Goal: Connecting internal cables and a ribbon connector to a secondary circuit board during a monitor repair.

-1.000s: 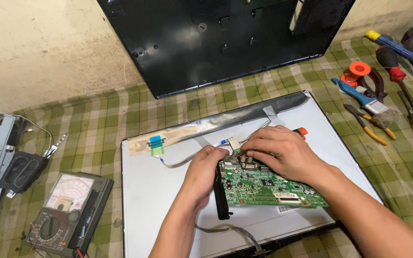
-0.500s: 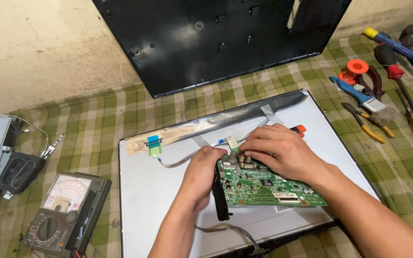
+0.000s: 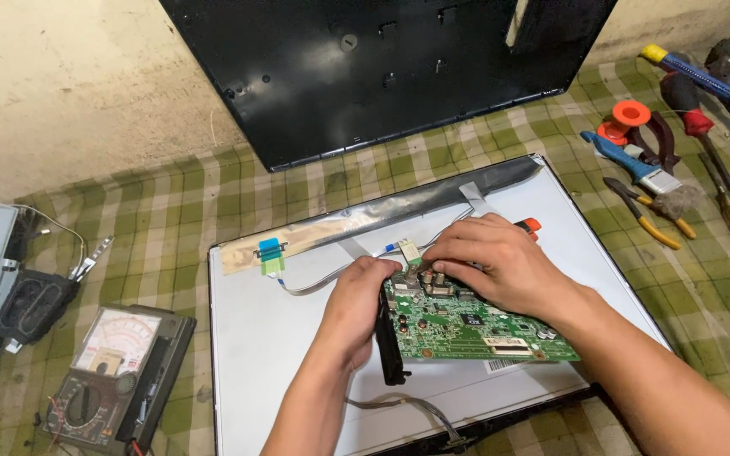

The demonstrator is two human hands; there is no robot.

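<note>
Staying put since earlier, left hand gripping green circuit board edge, right hand fingers curled on top

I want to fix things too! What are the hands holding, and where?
The green circuit board: left hand grips its left edge, right hand presses on its top edge.

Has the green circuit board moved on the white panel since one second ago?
No. The green circuit board keeps its place on the white panel; both hands stay on its top edge.
</note>
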